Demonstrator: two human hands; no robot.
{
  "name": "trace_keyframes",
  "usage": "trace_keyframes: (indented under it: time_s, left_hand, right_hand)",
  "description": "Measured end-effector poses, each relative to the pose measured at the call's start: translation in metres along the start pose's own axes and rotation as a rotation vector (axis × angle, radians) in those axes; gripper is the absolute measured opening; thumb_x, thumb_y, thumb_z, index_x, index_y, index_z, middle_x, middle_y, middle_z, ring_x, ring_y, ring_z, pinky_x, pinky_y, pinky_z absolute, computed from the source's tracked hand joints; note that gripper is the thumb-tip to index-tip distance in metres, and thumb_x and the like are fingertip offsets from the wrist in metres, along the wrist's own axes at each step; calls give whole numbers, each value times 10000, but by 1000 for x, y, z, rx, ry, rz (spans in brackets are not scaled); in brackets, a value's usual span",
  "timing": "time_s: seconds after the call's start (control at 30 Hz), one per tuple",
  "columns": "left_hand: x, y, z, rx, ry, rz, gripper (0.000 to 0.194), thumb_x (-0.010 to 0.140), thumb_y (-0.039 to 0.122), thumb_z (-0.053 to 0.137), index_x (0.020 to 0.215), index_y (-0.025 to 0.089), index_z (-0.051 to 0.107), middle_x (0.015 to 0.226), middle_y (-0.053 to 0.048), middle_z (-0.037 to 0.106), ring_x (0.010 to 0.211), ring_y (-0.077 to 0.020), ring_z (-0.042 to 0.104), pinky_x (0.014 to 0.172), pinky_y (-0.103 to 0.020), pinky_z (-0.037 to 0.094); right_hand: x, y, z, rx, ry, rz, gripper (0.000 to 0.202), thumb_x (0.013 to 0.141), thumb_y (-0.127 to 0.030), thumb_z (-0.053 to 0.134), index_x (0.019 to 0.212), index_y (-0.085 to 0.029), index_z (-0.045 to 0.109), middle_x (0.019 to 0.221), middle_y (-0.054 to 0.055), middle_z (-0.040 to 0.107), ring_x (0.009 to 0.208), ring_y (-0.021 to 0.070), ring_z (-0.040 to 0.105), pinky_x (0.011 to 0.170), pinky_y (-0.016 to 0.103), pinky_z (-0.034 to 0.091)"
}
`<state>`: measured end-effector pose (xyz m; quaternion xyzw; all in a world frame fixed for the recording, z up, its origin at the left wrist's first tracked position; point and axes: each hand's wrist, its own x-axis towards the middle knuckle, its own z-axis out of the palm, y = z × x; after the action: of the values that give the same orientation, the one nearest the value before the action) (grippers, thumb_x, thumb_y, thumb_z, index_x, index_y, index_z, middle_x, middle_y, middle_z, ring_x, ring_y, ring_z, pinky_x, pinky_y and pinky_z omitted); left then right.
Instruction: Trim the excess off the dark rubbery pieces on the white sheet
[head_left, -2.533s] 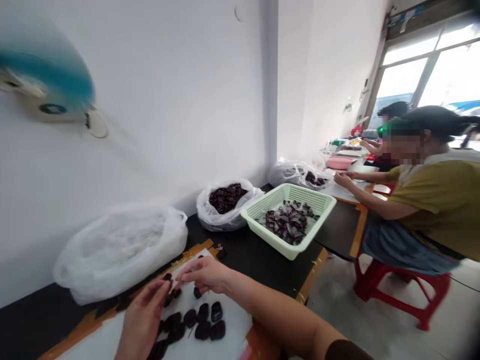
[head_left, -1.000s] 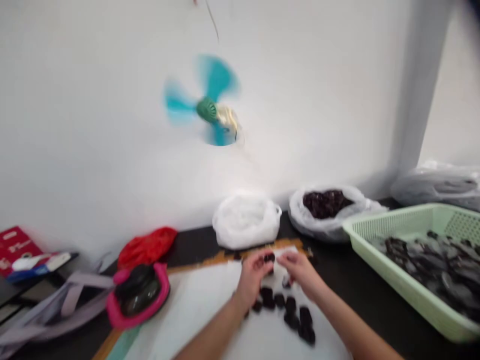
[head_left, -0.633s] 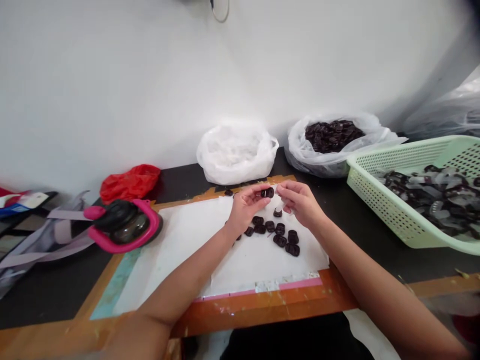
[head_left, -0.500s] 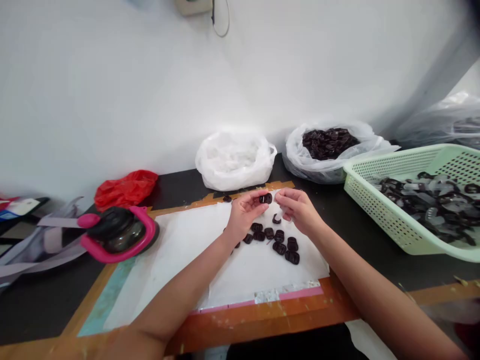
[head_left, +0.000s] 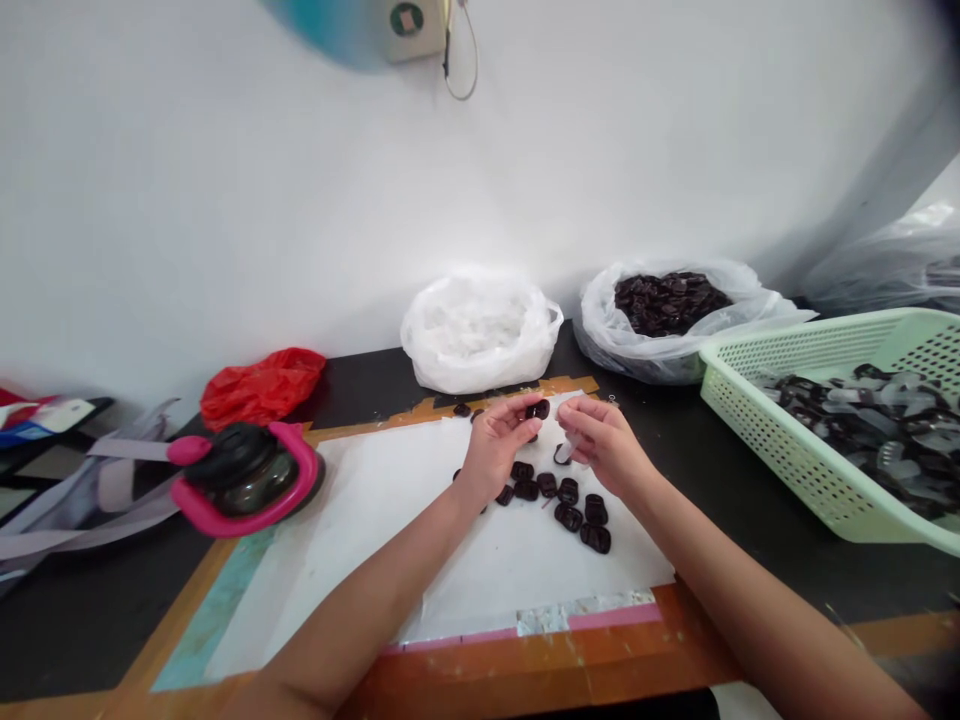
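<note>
My left hand pinches a small glossy black plastic piece between thumb and fingertips, raised above a white sheet. Close beside it on the right, my right hand has its fingers closed on a small translucent plastic piece, mostly hidden by the fingers. A curved black piece shows just below the right fingertips. Several more black plastic pieces lie scattered on the sheet under and between my hands.
Behind the sheet stand a white plastic bag of whitish contents and a clear bag of dark pieces. A pale green basket holds mixed black and translucent pieces at right. On the left are a red bag and a pink-handled jar.
The view has tilted up slightly, so everything sits lower. The black piece has turned in my left fingers. More of the translucent piece shows below my right fingers.
</note>
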<state>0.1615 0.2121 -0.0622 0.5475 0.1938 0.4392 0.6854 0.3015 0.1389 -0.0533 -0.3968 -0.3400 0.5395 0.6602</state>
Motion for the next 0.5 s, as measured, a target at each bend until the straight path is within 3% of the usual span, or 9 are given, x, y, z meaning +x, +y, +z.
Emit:
trace_keyframes:
  time_s: [0.5]
  left_hand:
    - [0,-1,0,9,-7,-3,321,691,182,766,1004,223,711,1020,-39,699,951,-153,610,854,-253,458]
  right_hand:
    - [-1,-1,3,25,-19,8,261,751,-364,709,722,-146,569,583,-59,361,423,21,207,347,148,213]
